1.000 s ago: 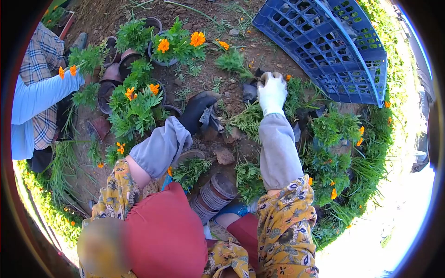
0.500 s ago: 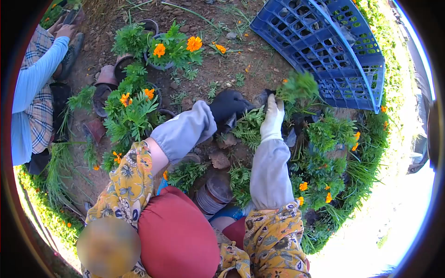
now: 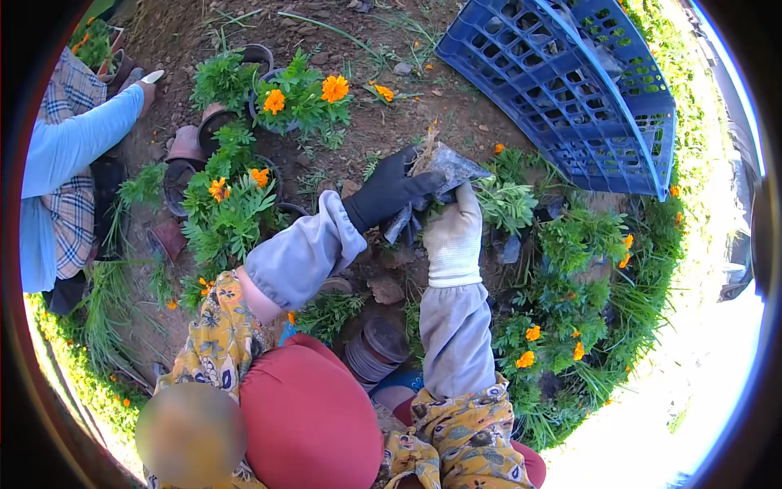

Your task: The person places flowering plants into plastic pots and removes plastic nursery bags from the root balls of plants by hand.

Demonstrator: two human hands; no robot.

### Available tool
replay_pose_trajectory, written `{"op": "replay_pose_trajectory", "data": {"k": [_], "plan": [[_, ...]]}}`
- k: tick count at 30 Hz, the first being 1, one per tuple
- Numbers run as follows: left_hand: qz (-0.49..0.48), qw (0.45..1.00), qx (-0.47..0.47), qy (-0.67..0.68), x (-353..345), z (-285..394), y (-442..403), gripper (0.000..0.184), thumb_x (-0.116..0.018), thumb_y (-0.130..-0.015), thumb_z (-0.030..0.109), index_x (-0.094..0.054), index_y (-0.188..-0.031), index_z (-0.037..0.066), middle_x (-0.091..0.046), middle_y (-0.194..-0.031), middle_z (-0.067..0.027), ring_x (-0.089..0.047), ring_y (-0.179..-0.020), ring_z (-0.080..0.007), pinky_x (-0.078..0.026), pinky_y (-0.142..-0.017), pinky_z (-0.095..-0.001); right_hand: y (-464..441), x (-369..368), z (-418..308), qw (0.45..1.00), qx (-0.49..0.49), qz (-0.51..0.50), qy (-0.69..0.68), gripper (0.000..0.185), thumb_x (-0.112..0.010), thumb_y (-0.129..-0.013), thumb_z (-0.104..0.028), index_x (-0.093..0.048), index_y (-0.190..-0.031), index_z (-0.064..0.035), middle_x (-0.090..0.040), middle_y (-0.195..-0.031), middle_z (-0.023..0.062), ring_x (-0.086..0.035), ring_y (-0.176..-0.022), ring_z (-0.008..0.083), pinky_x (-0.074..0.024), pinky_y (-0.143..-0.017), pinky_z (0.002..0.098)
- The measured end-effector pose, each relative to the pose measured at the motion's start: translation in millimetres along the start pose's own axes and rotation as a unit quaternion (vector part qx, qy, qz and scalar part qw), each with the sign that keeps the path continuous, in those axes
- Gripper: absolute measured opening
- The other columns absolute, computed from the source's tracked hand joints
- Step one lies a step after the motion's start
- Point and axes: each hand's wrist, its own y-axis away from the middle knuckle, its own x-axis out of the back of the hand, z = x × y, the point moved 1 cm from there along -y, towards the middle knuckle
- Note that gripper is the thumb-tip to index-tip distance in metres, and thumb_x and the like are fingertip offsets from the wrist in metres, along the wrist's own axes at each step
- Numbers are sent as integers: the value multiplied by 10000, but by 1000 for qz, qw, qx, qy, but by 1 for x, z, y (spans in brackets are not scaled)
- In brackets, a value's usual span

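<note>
My left hand point(image 3: 391, 194), in a black glove, is closed on a dark plastic grow bag point(image 3: 460, 165), with pale roots and soil showing at its upper left end. My right hand point(image 3: 453, 231), in a white glove, grips the same bagged plant from below. The bag lies tilted on its side between both hands. Leafy green marigold foliage point(image 3: 507, 204) sticks out to the right of my right glove. Some fingers are hidden behind the bag. Below the hands are stones point(image 3: 385, 288) and a stack of round pots point(image 3: 376, 346).
A blue plastic crate point(image 3: 562, 90) stands at the upper right. Potted marigolds point(image 3: 297, 102) and tipped pots point(image 3: 186, 145) line the left. More marigolds point(image 3: 570, 310) crowd the right side. A co-worker's sleeve point(image 3: 90, 134) and hand point(image 3: 147, 94) show at the far left.
My hands have come together, and the bagged plant has been tipped so its root end points up and left. The co-worker's hand has shifted to the right, over the soil.
</note>
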Motion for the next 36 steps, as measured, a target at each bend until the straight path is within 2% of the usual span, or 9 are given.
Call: {"op": "replay_pose_trajectory", "data": {"k": [9, 14, 19, 21, 25, 27, 30, 33, 36], "plan": [[105, 888, 61, 444, -4, -11, -1, 326, -477, -963, 299, -570, -1121, 30, -634, -1019, -66, -614, -892, -134, -502, -779, -283, 1, -19, -2, 996, -14, 20, 81, 304, -517, -946, -238, -622, -1056, 25, -650, -1005, 77, -614, -905, 155, -486, -793, 305], [197, 974, -37, 106, 6, -1, 3, 254, -513, -945, 218, -608, -1062, 14, -640, -987, -76, -619, -863, -129, -509, -750, -289, 1, -14, 1, 973, 100, 10, 209, 327, -499, -958, -232, -626, -1059, 52, -653, -972, 73, -591, -897, 112, -459, -796, 266], [309, 941, -62, 121, 37, 9, -6, 249, -553, -918, 236, -632, -989, 11, -649, -831, -72, -627, -727, -159, -509, -656, -304, 5, -10, 1, 840, 208, 23, 500, 303, -452, -934, -76, -560, -1205, 9, -646, -978, 78, -561, -921, 112, -421, -843, 249], [375, 828, -211, -360, 81, -5, -4, 229, -520, -923, 185, -626, -1026, 10, -644, -901, -117, -619, -840, -222, -485, -751, -360, 1, 5, 1, 858, 216, 52, 463, 306, -513, -903, -89, -561, -1188, 13, -643, -975, 82, -559, -918, 124, -418, -847, 257], [243, 957, -158, -27, 72, 32, 4, 252, -484, -952, 250, -578, -1030, 30, -638, -939, -105, -633, -821, -234, -513, -770, -355, -2, 82, -1, 844, 236, 152, 458, 288, -613, -802, -24, -572, -1086, -15, -604, -1054, 79, -550, -1016, 208, -424, -895, 333], [39, 947, -43, 316, 84, 12, 8, 327, -481, -954, 275, -530, -1207, 73, -624, -1036, -126, -636, -925, -254, -524, -818, -387, 8, 104, -29, 516, 387, 217, 732, 341, -600, -701, -11, -582, -1042, -25, -601, -1049, 137, -557, -984, 330, -433, -885, 432], [-8, 904, -56, 423, 96, -28, 4, 400, -490, -946, 341, -492, -1239, 68, -624, -1031, -122, -636, -937, -284, -526, -808, -432, 10, 146, -43, 615, 218, 398, 645, 381, -677, -734, -170, -585, -1064, -4, -506, -1165, 219, -531, -1024, 338, -421, -913, 409], [-20, 927, 0, 373, 95, -17, 19, 528, -429, -951, 419, -423, -1278, 4, -598, -1130, -155, -615, -1003, -318, -516, -851, -473, 18, 141, -51, 495, 186, 390, 754, 443, -718, -710, -235, -582, -1063, -6, -560, -1054, 194, -545, -994, 340, -414, -902, 426], [-92, 897, 34, 432, 79, -1, 34, 607, -409, -939, 461, -394, -1296, -30, -523, -1260, -185, -574, -1077, -359, -492, -891, -520, 19, 148, -59, 505, 156, 309, 791, 497, -729, -682, -231, -566, -1094, -5, -544, -1094, 228, -554, -1001, 341, -424, -894, 434]]}}
